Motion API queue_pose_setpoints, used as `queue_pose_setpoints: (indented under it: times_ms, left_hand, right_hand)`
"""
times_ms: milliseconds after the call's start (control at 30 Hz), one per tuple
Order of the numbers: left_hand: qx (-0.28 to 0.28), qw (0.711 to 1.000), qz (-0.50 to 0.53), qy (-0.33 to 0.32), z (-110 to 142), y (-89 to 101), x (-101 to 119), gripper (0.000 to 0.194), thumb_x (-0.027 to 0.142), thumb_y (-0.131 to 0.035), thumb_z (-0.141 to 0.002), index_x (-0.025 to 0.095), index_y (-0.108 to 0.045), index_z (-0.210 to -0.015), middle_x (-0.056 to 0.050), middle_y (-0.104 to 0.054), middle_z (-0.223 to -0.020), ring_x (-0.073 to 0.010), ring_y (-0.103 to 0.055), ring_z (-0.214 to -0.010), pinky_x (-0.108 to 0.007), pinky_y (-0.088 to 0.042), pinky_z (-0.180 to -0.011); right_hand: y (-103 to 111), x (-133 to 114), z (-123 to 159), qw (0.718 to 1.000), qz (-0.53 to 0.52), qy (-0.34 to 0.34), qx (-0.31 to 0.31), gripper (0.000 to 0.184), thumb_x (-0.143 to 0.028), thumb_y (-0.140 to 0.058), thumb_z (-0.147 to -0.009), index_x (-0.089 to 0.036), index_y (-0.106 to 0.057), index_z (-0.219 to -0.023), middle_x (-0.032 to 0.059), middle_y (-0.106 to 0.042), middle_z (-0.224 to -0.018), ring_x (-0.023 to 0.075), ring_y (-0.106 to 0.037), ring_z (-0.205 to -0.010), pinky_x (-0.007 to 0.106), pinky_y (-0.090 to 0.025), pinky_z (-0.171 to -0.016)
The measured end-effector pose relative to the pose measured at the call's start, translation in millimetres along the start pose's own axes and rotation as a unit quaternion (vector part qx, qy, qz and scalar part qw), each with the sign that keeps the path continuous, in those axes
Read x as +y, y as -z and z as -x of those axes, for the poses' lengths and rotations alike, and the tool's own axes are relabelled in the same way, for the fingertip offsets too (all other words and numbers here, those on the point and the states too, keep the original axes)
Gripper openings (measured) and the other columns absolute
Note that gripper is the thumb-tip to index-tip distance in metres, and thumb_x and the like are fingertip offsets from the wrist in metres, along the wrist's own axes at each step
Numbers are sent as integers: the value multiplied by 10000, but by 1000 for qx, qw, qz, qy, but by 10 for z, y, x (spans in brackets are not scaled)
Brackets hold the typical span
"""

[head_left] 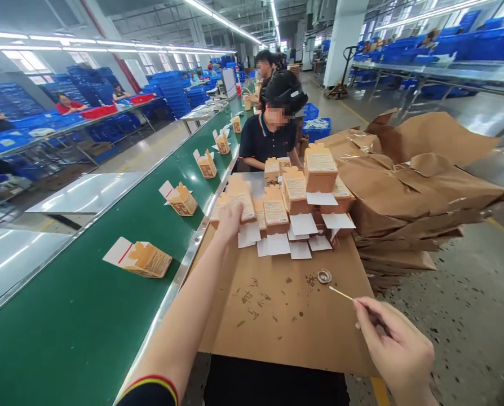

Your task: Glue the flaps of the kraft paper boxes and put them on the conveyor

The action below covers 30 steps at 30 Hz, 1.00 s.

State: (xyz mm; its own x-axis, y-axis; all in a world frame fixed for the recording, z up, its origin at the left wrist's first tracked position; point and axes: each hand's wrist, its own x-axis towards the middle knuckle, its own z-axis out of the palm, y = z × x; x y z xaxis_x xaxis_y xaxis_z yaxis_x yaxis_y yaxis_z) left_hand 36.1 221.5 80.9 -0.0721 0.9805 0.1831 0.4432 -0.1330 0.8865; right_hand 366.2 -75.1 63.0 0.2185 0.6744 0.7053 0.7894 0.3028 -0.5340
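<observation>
My left hand (230, 220) is against a motion-blurred box (242, 203) at the left of the piled boxes (296, 189); its fingertips are hidden, so I cannot tell whether they grip it. My right hand (389, 332) pinches a cotton swab (342, 293), covering its near end. The swab extends leftward from my fingers, its tip just beside a small dish (324, 276) on the worktop (319, 338). The frame's bottom cuts off my right wrist.

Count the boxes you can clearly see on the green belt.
5, lined up along the belt: nearest box, second box, third box, fourth box and, farthest, fifth box. Others farther up may be hidden or too small to tell.
</observation>
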Motion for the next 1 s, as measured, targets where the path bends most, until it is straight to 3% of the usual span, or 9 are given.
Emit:
queue_pose_setpoints:
  times_ms: [100, 167, 267, 333, 533, 633, 767, 900, 1000]
  left_hand:
    - [46, 979, 197, 11, 666, 215, -122, 828, 839, -857, -951, 304, -721, -1568, -145, -783, -1651, -400, -659, -1661, -532, -583, -1333]
    - [27, 952, 298, 67, 1185, 325, -207, 864, 779, -994, -862, 281, -741, -1522, -151, -816, -1607, -415, -730, -1580, -518, -642, -1259]
    - [-31, 922, 338, 187, 1847, 328, -309, 843, 693, -1097, -781, 223, -777, -1403, -188, -872, -1482, -442, -842, -1387, -524, -714, -1120]
    - [-56, 910, 333, 241, 2098, 253, -365, 832, 636, -1141, -738, 220, -769, -1354, -179, -898, -1390, -424, -883, -1269, -526, -738, -1055]
    - [-81, 906, 309, 278, 2111, 234, -460, 924, 470, -1237, -572, 258, -673, -1273, -123, -907, -1276, -380, -892, -1178, -543, -750, -1033]
    - [-88, 906, 306, 279, 2074, 300, -451, 932, 431, -1243, -561, 258, -654, -1262, -115, -903, -1259, -378, -879, -1221, -555, -738, -1076]
    - [-89, 907, 312, 268, 2118, 285, -424, 887, 444, -1230, -593, 241, -683, -1261, -111, -905, -1232, -366, -884, -1181, -563, -736, -1078]
    - [-93, 909, 311, 260, 2164, 249, -403, 847, 469, -1217, -611, 224, -726, -1256, -130, -904, -1235, -390, -881, -1196, -577, -732, -1086]
    - [-91, 913, 307, 254, 2178, 242, -388, 867, 494, -1209, -612, 230, -719, -1278, -135, -895, -1277, -402, -869, -1254, -573, -724, -1109]
  right_hand:
    - [-140, 166, -111, 999, 27, 23, -33, 257, -293, -696, -1193, -262, -819, -970, 12, -833, -789, 160, -750, -576, 261, -639, -616]
    - [-250, 286, -152, 997, 41, 30, -62, 330, -322, -635, -1227, -252, -812, -957, 25, -836, -804, 160, -763, -604, 255, -627, -609]
    - [-378, 430, -192, 994, 51, 36, -92, 397, -348, -586, -1253, -245, -802, -936, 22, -821, -789, 153, -751, -596, 254, -590, -584]
    - [-405, 485, -209, 993, 45, 38, -105, 407, -362, -586, -1255, -249, -802, -930, 16, -810, -771, 154, -740, -581, 261, -579, -580]
    - [-368, 245, -27, 996, -39, -22, -76, 209, -290, -750, -1175, -250, -843, -992, 8, -812, -786, 159, -734, -575, 266, -625, -626]
    - [-531, -128, 234, 976, -150, -64, -146, 188, -251, -747, -1165, -256, -851, -1008, -5, -806, -799, 144, -716, -559, 242, -601, -570]
    - [-927, -541, 550, 952, -203, -52, -224, 284, -191, -648, -1166, -247, -781, -921, -21, -712, -736, 125, -669, -581, 214, -565, -573]
    - [-1174, -618, 647, 948, -207, -37, -241, 333, -204, -607, -1167, -253, -763, -876, -22, -677, -707, 128, -639, -566, 226, -550, -569]
    - [-1142, -548, 612, 949, -203, -41, -238, 329, -230, -616, -1181, -255, -778, -896, -7, -702, -721, 140, -655, -578, 235, -562, -575]
